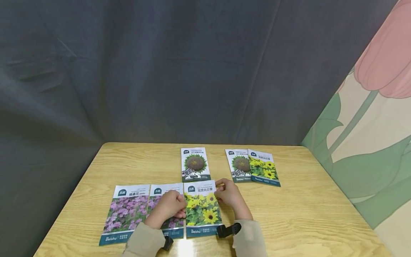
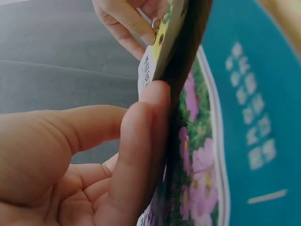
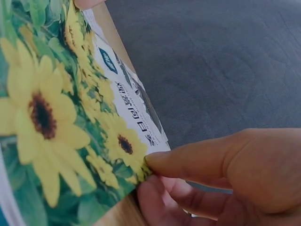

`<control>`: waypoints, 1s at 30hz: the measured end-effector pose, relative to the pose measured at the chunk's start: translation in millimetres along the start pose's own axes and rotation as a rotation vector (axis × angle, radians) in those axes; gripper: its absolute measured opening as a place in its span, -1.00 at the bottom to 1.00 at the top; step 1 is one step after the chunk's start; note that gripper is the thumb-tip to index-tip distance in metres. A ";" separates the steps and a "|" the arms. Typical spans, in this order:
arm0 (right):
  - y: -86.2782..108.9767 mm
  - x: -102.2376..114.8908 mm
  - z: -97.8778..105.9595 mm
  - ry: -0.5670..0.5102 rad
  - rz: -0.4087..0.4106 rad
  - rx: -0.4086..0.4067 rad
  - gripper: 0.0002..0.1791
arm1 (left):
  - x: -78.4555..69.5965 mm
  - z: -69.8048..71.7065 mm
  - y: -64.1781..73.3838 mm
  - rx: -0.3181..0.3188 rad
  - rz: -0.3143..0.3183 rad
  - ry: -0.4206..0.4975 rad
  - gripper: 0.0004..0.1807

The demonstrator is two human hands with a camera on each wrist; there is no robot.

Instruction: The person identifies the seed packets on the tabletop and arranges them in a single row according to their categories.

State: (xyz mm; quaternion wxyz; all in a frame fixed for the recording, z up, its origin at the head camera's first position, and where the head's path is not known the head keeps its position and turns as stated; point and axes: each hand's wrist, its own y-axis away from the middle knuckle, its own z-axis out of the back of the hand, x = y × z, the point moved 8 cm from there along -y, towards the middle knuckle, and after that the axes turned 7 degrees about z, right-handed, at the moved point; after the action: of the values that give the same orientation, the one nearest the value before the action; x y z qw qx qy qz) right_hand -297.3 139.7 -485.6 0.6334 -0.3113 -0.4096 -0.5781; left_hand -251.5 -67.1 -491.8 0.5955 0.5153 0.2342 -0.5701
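Observation:
A sunflower seed packet (image 1: 202,210) with yellow blooms lies at the front middle of the table, between both hands. My right hand (image 1: 229,194) pinches its right edge; in the right wrist view the thumb (image 3: 164,162) is on the printed face and the other fingers are beneath. At the packet's left edge, my left hand (image 1: 170,205) holds on with curled fingers; its exact grip is partly hidden in the left wrist view. Under that hand lies a purple-flower packet (image 1: 174,232), partly covered. Another purple-flower packet (image 1: 126,212) lies to its left.
Behind the front row lies a packet with a large seed head (image 1: 195,163). Farther right, a similar packet (image 1: 239,167) is overlapped by a yellow-flower packet (image 1: 264,167). A dark curtain (image 1: 192,71) stands behind the wooden table (image 1: 305,214), and a flower-painted wall (image 1: 369,142) at right.

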 end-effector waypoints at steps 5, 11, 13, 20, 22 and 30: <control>-1.1 -1.7 1.1 0.011 -0.002 -0.011 -0.70 | 0.3 1.2 -0.6 -0.016 0.012 -0.004 -0.82; -0.9 -1.0 -0.5 0.024 0.016 -0.007 -0.71 | -0.1 2.9 1.1 -0.024 0.026 -0.012 -0.83; -0.7 0.3 -1.5 0.034 0.026 -0.001 -0.71 | 0.3 3.6 2.0 -0.033 0.029 -0.028 -0.83; -0.1 3.1 -3.2 0.070 0.036 -0.004 -0.73 | 0.9 5.5 3.6 -0.058 0.037 -0.080 -0.81; -0.2 3.0 -2.8 0.091 0.040 -0.008 -0.74 | 0.9 5.5 3.4 -0.064 0.038 -0.102 -0.81; -0.2 1.3 -1.9 0.110 0.059 -0.002 -0.73 | 2.5 4.7 2.2 -0.073 0.048 -0.110 -0.82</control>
State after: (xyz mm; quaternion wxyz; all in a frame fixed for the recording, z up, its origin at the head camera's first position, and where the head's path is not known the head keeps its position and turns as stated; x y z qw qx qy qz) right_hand -297.2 137.4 -485.4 0.6714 -0.2917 -0.3643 -0.5757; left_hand -250.3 -72.7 -491.5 0.6394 0.4666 0.2092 -0.5741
